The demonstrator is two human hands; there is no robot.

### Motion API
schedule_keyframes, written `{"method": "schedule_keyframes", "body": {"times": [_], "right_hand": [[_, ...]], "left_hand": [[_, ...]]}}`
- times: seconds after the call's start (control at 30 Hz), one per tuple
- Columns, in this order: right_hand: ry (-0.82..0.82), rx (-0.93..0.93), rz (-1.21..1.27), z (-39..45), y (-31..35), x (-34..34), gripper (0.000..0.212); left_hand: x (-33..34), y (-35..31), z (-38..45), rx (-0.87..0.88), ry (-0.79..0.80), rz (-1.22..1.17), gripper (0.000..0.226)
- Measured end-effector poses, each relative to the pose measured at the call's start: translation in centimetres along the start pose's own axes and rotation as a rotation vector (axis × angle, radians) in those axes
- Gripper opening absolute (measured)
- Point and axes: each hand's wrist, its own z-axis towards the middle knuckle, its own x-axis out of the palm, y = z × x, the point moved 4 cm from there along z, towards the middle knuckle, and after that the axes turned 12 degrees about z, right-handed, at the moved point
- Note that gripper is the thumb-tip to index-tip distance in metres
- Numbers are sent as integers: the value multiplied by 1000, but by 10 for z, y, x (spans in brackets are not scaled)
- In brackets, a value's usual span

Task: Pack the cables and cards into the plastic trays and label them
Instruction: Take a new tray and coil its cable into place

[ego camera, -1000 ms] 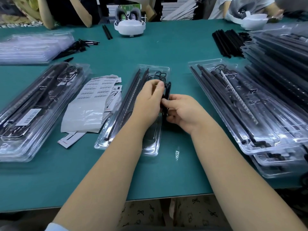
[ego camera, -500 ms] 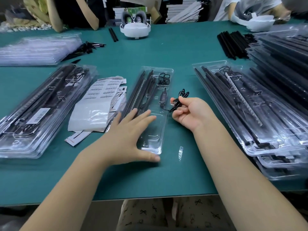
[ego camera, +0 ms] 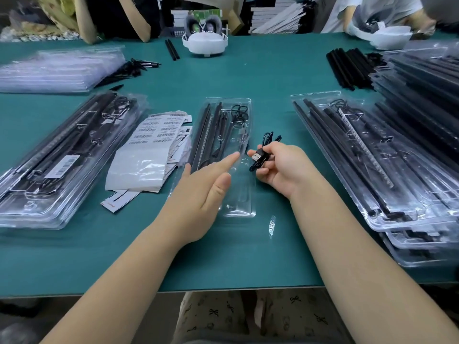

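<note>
A clear plastic tray [ego camera: 242, 209] lies in the middle of the green table, with black strips [ego camera: 206, 135] and a small coiled cable in its far half. My right hand [ego camera: 280, 167] is closed around a coiled black USB cable [ego camera: 260, 155], just right of the tray, with the metal plug pointing left. My left hand [ego camera: 206, 187] hovers flat over the tray's near half, fingers apart and holding nothing. A pile of barcode label sheets [ego camera: 154, 145] lies left of the tray.
Packed trays are stacked at the left [ego camera: 62, 155] and at the right [ego camera: 372, 157]. Empty clear trays [ego camera: 57, 68] sit far left, loose black strips [ego camera: 347, 65] far right. A white headset [ego camera: 205, 42] stands at the back. Other people work beyond the table.
My left hand lifted off the tray's near end and now hovers with a finger stretched toward the cable. My right hand turned the cable so its plug shows.
</note>
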Motion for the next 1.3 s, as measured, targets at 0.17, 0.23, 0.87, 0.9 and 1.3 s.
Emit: {"method": "schedule_keyframes", "body": {"times": [0.17, 0.23, 0.87, 0.9, 1.3], "right_hand": [[27, -230, -600, -8, -1, 9, 17], [13, -340, -761, -12, -3, 11, 19], [136, -497, -864, -23, 6, 11, 28], [136, -526, -840, -23, 6, 12, 26], [177, -987, -1474, -43, -5, 28, 9]], "left_hand": [[0, 1, 0, -7, -20, -38, 47], [1, 1, 0, -8, -32, -47, 46], [1, -2, 3, -22, -78, -59, 52], [2, -2, 4, -25, -78, -61, 52], [3, -2, 8, -27, -45, -60, 52]]}}
